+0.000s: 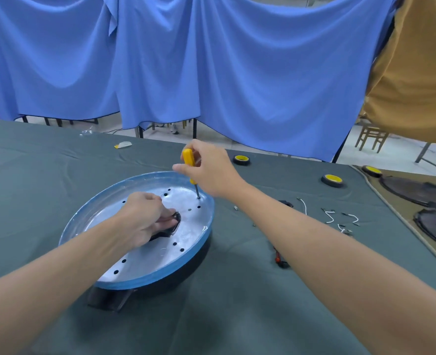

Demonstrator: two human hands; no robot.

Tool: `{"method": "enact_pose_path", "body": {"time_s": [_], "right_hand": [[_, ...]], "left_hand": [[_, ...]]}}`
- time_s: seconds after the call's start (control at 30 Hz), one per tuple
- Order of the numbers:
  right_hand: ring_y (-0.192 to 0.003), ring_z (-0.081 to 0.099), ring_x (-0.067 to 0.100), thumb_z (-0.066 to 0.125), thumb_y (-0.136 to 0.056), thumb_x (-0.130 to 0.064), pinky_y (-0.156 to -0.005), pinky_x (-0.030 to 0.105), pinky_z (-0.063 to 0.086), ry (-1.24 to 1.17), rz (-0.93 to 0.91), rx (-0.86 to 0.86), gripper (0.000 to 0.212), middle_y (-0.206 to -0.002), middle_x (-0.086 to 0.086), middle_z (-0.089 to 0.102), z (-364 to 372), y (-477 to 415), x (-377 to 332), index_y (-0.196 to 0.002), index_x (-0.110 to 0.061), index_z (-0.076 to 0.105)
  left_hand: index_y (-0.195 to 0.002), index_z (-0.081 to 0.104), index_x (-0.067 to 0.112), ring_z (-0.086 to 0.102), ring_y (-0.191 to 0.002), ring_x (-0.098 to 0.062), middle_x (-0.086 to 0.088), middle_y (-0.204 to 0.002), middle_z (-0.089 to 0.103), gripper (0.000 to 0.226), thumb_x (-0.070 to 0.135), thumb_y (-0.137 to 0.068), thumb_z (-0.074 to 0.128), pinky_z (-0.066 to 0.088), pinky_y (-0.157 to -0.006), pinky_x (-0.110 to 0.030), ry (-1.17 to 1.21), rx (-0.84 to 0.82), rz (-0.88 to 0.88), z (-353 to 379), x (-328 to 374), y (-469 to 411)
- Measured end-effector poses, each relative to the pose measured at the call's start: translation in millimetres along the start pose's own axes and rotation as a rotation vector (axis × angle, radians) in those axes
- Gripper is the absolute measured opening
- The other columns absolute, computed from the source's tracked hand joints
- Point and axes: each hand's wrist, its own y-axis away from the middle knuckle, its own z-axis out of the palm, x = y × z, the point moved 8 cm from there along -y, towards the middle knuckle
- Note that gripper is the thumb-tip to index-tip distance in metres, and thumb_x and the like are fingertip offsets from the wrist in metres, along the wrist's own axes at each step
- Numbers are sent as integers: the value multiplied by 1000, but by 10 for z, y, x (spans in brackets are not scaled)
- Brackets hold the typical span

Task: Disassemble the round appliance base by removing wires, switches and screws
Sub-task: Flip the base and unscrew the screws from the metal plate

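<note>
The round appliance base point(124, 274) lies on the grey-green table, a silver plate with several holes and a blue rim over a black body. My left hand point(141, 216) presses down on the dark opening at the plate's centre, fingers curled into it. My right hand point(209, 169) grips a yellow-handled screwdriver point(189, 160) held upright, its tip set in a hole at the plate's far right edge. Loose white wires point(330, 217) and small parts lie on the cloth to the right.
Three yellow-cored tape rolls point(332, 180) sit along the far right of the table. Black round grilles point(414, 190) lie on a tan mat at the right edge. A red-and-black tool point(279, 258) lies under my right forearm. Blue cloth hangs behind the table.
</note>
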Motion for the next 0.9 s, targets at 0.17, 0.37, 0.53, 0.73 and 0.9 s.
{"method": "enact_pose_path", "body": {"time_s": [0.17,0.37,0.53,0.73,0.9], "right_hand": [[-72,48,22,72,-85,-32,-78,45,51,104,16,-46,29,-69,-2,51,24,22,33,-76,-15,51],[-87,52,27,69,-89,-31,-83,41,47,243,-35,-141,31,-86,9,61,22,16,9,-95,-2,62],[-89,46,25,68,-90,-30,-78,34,40,283,-45,-137,32,-87,7,59,-46,2,7,-104,-2,62],[-89,41,24,62,-94,-29,-78,34,35,407,-136,-197,22,-73,-9,44,59,41,-77,-106,-11,57],[-64,38,24,47,-101,-40,-51,33,26,696,-121,-218,33,-68,1,31,145,140,95,-87,-12,35]], "left_hand": [[-74,44,8,62,-76,-25,-9,-84,42,37,-27,-84,52,54,-42,-24,-5,-24,-19,-1,-43,-27],[-72,43,6,61,-72,-28,-10,-79,45,36,-26,-85,52,54,-41,-25,-2,-25,-22,24,-85,-59],[-68,38,13,59,-70,-30,-10,-81,41,44,-25,-84,54,53,-42,-24,-5,-44,10,43,-87,-65],[-72,42,11,61,-72,-32,-18,-106,43,40,-25,-83,55,55,-43,-26,2,-64,10,28,-86,-63],[-79,45,7,61,-67,-30,-12,-82,49,32,-23,-84,55,56,-47,-30,-38,-87,-16,75,-177,-81]]}}
